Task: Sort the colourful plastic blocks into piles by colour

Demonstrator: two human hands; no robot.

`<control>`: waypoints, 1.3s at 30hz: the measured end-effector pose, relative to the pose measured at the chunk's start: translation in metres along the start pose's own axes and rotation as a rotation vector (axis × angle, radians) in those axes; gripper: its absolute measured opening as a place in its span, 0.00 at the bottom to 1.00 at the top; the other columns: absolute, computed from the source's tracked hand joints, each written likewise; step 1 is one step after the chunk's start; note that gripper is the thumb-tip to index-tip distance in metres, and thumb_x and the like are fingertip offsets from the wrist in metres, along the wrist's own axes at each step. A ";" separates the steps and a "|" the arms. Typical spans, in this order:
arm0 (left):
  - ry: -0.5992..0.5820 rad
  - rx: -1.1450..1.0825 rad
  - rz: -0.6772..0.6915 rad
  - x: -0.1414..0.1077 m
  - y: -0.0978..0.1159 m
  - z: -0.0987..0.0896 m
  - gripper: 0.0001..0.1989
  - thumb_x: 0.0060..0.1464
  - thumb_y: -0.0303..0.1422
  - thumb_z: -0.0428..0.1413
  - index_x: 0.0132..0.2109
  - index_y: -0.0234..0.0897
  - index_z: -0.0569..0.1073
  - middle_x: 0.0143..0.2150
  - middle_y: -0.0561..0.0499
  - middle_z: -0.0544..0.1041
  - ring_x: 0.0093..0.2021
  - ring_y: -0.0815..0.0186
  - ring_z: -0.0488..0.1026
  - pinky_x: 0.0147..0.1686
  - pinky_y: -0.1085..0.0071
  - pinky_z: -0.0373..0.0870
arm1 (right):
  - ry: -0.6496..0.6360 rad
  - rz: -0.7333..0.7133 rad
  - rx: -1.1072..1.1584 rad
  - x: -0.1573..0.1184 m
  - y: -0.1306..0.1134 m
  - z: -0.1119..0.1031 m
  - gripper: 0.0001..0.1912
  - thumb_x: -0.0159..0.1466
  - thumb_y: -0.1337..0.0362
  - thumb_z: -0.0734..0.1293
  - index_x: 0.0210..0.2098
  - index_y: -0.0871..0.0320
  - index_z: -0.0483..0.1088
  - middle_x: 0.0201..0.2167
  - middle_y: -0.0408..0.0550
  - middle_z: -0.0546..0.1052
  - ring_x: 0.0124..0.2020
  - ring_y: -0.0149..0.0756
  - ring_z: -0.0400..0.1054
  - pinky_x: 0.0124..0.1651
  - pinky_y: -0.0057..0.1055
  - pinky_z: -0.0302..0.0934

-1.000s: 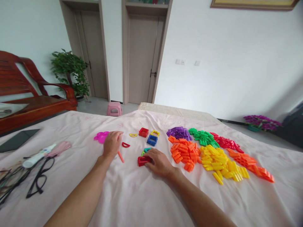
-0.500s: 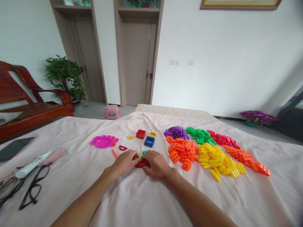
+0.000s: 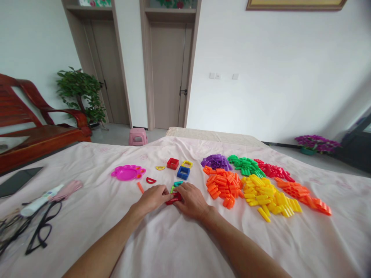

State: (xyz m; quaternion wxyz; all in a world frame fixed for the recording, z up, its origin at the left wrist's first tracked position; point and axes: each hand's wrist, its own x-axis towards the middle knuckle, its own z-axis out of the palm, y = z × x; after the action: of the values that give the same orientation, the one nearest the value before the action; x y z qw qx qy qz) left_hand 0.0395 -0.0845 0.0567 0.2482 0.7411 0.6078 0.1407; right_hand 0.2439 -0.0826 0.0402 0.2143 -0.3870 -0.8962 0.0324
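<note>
Both hands meet low in the middle of the cloth-covered table. My left hand (image 3: 155, 197) is closed on the left end of a red piece (image 3: 174, 199). Fingers of my right hand (image 3: 191, 199) grip the same piece from the right and partly cover it. Just beyond the fingers lie a teal piece (image 3: 177, 183) and a light green piece (image 3: 172, 189), partly hidden. Farther off are a blue square stack (image 3: 183, 173), a red square stack (image 3: 172, 163) and a yellow square (image 3: 187, 164). A red half-ring (image 3: 151, 180) and an orange stick (image 3: 140, 187) lie left.
Orange (image 3: 223, 185), yellow (image 3: 265, 193), purple (image 3: 216, 161), green (image 3: 246, 166) and red (image 3: 274, 171) piles spread rightward. A pink palette (image 3: 128, 173), yellow half-ring (image 3: 160, 168), eyeglasses (image 3: 43, 227), white tube (image 3: 40, 201) and dark tablet (image 3: 19, 181) are left.
My right hand has shifted slightly, and more of the teal piece shows beyond the fingers. Both hands remain at the red piece.
</note>
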 end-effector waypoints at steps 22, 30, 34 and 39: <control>-0.011 0.016 0.165 -0.011 0.011 0.000 0.11 0.48 0.35 0.59 0.40 0.37 0.74 0.40 0.47 0.78 0.41 0.59 0.74 0.36 0.70 0.62 | -0.029 -0.037 0.224 0.001 0.021 -0.003 0.14 0.61 0.56 0.73 0.45 0.53 0.78 0.38 0.46 0.80 0.40 0.38 0.72 0.44 0.31 0.61; 0.015 0.169 0.226 -0.010 0.011 0.001 0.07 0.53 0.36 0.59 0.36 0.37 0.75 0.38 0.47 0.76 0.39 0.59 0.73 0.36 0.69 0.60 | -0.034 -0.127 0.191 0.001 0.026 -0.002 0.17 0.65 0.51 0.69 0.45 0.56 0.76 0.38 0.48 0.79 0.40 0.39 0.72 0.43 0.31 0.61; 0.029 0.217 0.193 -0.012 0.012 0.001 0.08 0.54 0.38 0.59 0.37 0.37 0.75 0.39 0.47 0.77 0.39 0.59 0.74 0.36 0.68 0.60 | -0.012 -0.122 0.157 0.000 0.023 -0.006 0.18 0.66 0.50 0.68 0.47 0.56 0.76 0.41 0.50 0.78 0.42 0.40 0.71 0.45 0.32 0.61; 0.040 0.245 0.169 -0.013 0.011 0.003 0.10 0.55 0.39 0.58 0.40 0.38 0.75 0.40 0.45 0.78 0.40 0.58 0.75 0.37 0.68 0.61 | -0.025 -0.021 0.135 0.000 0.017 -0.011 0.18 0.65 0.50 0.69 0.47 0.56 0.75 0.38 0.48 0.78 0.39 0.38 0.71 0.41 0.30 0.61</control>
State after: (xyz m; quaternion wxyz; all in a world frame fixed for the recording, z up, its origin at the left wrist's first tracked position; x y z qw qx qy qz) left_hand 0.0469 -0.0994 0.0612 0.1309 0.8113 0.5609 0.1006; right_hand 0.2604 -0.0719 0.0458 0.2293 -0.3619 -0.8985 0.0955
